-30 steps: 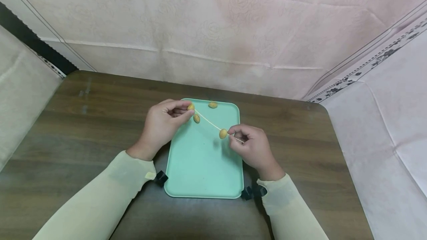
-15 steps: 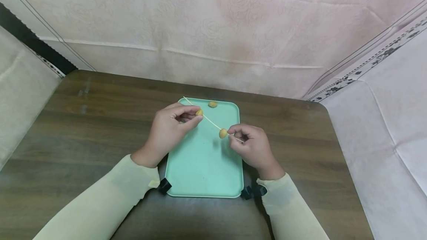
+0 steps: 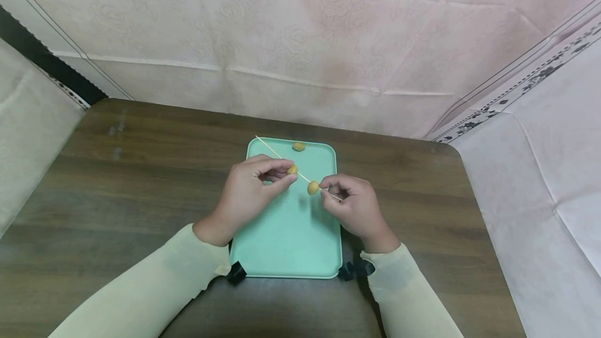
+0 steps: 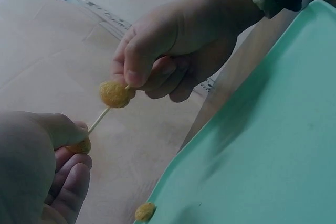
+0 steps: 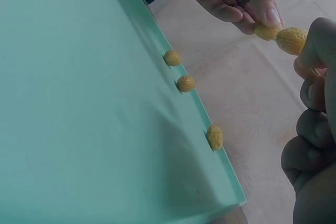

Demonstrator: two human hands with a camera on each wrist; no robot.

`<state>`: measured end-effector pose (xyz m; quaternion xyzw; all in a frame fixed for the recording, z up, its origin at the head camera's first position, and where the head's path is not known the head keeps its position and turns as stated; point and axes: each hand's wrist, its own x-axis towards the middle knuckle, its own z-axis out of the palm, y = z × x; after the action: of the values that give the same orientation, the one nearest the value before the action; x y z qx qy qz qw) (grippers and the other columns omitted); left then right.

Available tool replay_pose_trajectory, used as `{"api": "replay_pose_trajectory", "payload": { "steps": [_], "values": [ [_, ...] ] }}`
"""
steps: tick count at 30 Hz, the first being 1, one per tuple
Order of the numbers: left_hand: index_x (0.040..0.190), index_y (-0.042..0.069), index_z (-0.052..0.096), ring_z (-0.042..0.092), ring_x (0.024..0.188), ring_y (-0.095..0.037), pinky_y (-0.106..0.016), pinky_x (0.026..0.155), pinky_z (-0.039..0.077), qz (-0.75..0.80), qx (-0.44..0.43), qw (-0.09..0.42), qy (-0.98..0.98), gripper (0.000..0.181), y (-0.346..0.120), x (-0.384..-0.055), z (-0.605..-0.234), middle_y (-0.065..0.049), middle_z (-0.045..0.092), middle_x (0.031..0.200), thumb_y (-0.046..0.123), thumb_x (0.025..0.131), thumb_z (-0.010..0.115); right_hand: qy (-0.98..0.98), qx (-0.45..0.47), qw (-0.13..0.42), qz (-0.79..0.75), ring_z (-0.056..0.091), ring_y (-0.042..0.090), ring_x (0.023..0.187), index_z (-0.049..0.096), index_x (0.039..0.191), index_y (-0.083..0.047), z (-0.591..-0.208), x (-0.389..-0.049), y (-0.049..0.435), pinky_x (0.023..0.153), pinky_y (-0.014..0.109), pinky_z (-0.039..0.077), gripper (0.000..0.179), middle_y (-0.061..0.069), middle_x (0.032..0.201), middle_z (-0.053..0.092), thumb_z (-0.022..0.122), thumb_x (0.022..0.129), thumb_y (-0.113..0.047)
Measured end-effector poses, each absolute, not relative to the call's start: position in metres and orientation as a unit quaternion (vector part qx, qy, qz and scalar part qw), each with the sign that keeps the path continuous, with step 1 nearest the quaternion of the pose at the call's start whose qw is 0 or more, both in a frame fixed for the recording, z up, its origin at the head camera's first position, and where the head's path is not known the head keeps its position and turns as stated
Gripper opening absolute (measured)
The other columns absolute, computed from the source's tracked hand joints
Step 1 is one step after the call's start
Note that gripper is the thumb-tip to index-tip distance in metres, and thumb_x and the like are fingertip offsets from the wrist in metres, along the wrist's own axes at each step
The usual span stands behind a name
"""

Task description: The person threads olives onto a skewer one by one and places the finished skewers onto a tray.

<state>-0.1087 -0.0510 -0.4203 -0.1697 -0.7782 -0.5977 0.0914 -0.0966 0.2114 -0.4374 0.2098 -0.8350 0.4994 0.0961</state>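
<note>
A thin wooden skewer [image 3: 268, 147] slants above the mint-green tray [image 3: 291, 244]. My right hand [image 3: 352, 202] pinches it near its lower right end. Just beyond those fingers, a small yellow wrinkled fruit [image 3: 313, 188] is threaded on the stick. Between thumb and fingers my left hand [image 3: 251, 186] holds a second such fruit [image 3: 292, 170], also on the skewer, whose bare upper end sticks out past it. The left wrist view shows a short bare stretch of stick between the two fruits, the held one [image 4: 81, 146] being partly covered by the thumb.
Along the tray's far rim lie three more yellow fruits, one oval [image 5: 214, 137] and two rounder, the nearer of these a fruit [image 5: 186, 83] beside the rim. Beneath the tray is a dark wooden table [image 3: 155, 171]. Pale patterned cloth [image 3: 281, 40] hangs behind it.
My left hand has come down and right, moving its fruit from the skewer's far end along the stick towards the first fruit. My right hand has stayed nearly still.
</note>
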Motion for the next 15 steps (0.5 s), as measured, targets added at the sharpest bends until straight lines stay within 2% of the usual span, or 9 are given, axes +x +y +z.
{"api": "replay_pose_trajectory", "payload": {
  "steps": [15],
  "values": [
    [0.116,0.013,0.088,0.078,0.091,-0.009,-0.024,0.083,0.068,-0.587,-0.197,0.096,-0.780,0.025,-0.0422,-0.1031,-0.4277,0.005,0.082,0.100,0.013,0.092,0.096,-0.843,0.213,0.088,0.487,0.050,0.011,0.063,0.083,0.101,-0.005,-0.4382,-0.0979,0.2109,0.054,0.023,0.043,0.010,-0.005,0.071,0.060,0.079,0.094,0.001]
  ]
}}
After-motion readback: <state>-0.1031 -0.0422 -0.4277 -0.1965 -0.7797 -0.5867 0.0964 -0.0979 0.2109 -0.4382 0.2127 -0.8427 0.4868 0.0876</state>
